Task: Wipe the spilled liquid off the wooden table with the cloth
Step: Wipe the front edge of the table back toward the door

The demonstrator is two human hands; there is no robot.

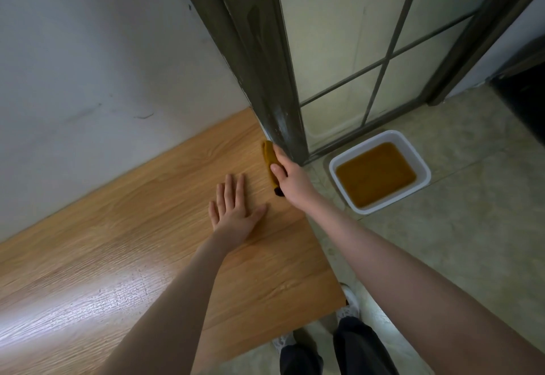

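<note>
The rolled mustard cloth (269, 165) is being gripped by the right hand (290, 177) near the far right edge of the wooden surface (132, 227), its long axis pointing away toward the door frame (265, 79). The left hand (233, 206) is being pressed flat, fingers spread, just beside it. A white basin (380, 172) of brown liquid is being kept on the floor.

No readable text, label, brand, number or sign appears on any surface or object in the head camera's view.

Rolled mustard cloth (269, 165) lies near the wooden table (124, 227)'s edge — gripped.
</note>
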